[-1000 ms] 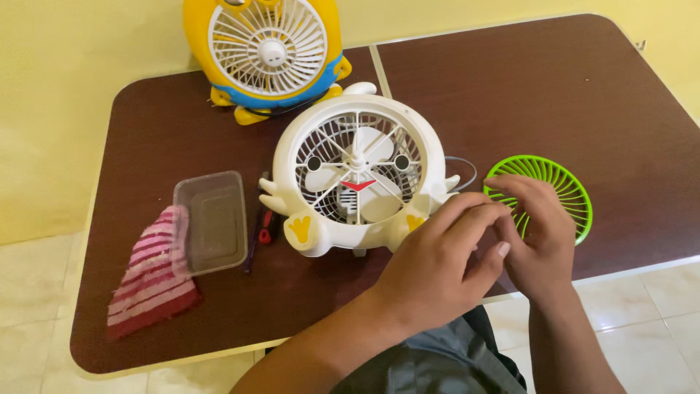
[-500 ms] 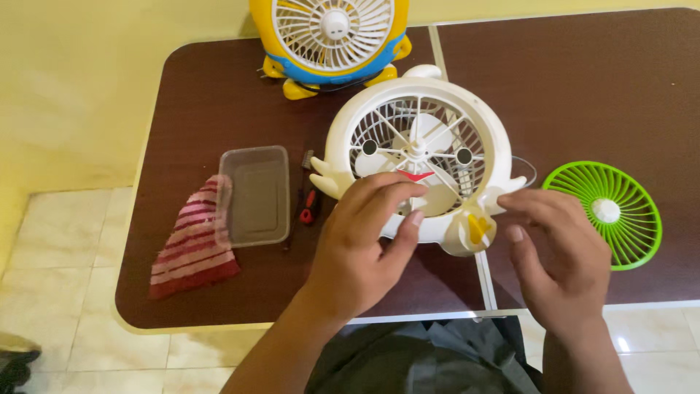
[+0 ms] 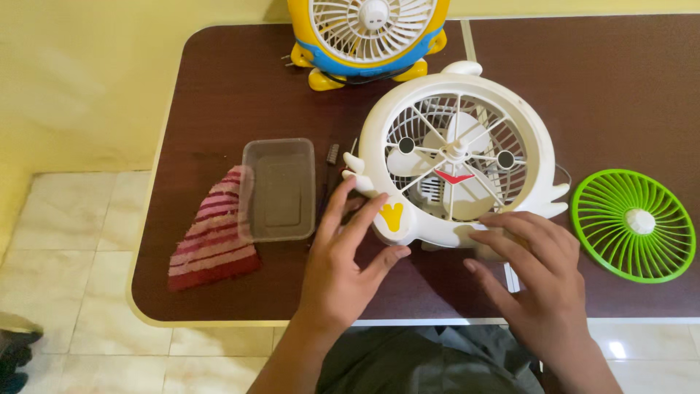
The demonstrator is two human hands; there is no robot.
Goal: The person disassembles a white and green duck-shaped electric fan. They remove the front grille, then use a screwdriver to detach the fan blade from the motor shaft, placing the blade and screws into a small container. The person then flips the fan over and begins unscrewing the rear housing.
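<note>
A white round desk fan (image 3: 376, 136) with a face, small wings and yellow-marked feet lies flat on the brown table (image 3: 219, 95), grille up. My left hand (image 3: 348, 257) has its fingers spread, touching the fan's lower-left foot. My right hand (image 3: 536, 273) lies with fingers stretched over the fan's lower-right edge and hides the other foot. Neither hand closes around anything. A loose green fan grille (image 3: 633, 225) lies to the right of the fan, apart from my right hand.
A yellow and blue fan (image 3: 372, 33) stands at the table's far edge. Left of the white fan lie a clear plastic container (image 3: 279, 190), a red and white striped cloth (image 3: 215, 233) and a small dark tool (image 3: 332, 154). A tiled floor (image 3: 73, 219) lies left.
My hands left the green grille and came over to the white fan's lower edge. The fan has turned a little on the table, and the view has shifted left.
</note>
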